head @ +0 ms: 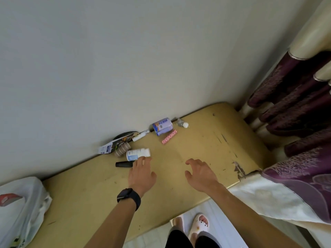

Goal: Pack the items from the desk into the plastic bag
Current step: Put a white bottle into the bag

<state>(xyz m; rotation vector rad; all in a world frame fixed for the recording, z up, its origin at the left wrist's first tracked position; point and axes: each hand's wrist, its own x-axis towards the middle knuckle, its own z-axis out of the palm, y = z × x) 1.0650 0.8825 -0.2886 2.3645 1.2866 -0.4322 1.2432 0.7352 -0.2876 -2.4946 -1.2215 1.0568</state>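
- White bottle [138,154] on its side toward the back of the desk [197,140], long axis roughly 9 to 3, right end tipped slightly toward the wall.
- Dead at 12 from the left hand [141,173]; fingertips [143,158] stretched out flat to the bottle's near edge, wrapped around nothing; cannot tell whether actually touching.
- Black tube [124,164] just beside that same hand at 10, roughly parallel to the bottle and nearer the desk's front edge.
- Right hand [200,173] at 3 from the left one, well apart from the bottle, fingers spread and loosely bent, holding nothing.
- Nearer by far: the left. Approach from 6 square onto the bottle's long side, so probably a close across its short width, thumb on the near side.
- Plastic bag [19,208] at 8 from the bottle, at the desk's left end; likely a carry leftward once gripped.
- Farther back at 1 to 2: blue can [162,126] and pink tube [169,136], both clear of either hand.
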